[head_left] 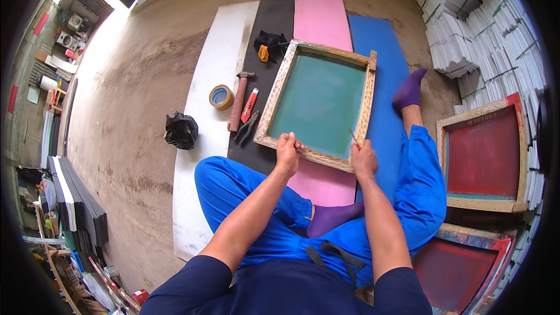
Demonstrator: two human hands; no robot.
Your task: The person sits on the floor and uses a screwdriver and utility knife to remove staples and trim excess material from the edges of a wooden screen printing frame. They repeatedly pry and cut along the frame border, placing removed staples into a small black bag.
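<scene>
A wooden-framed screen-printing screen (318, 96) with green mesh rests tilted in front of me over the coloured sheets. My left hand (288, 153) is closed on its near wooden edge, left of the middle. At the near right corner, my right hand (363, 158) grips a slim tool (352, 135) with a thin metal shaft and a reddish handle, mostly hidden by the fingers. Left of the screen lie a hammer (238, 102), a red utility knife (249, 104), black-handled pliers (246, 129) and a roll of brown tape (221, 98).
White (204, 105), black (277, 11), pink (321, 17) and blue (382, 105) sheets lie under everything. A black plastic bag (181, 130) sits to the left. Two red-mesh screens, one a framed screen (484, 150), lean at the right by stacked white bundles (452, 49).
</scene>
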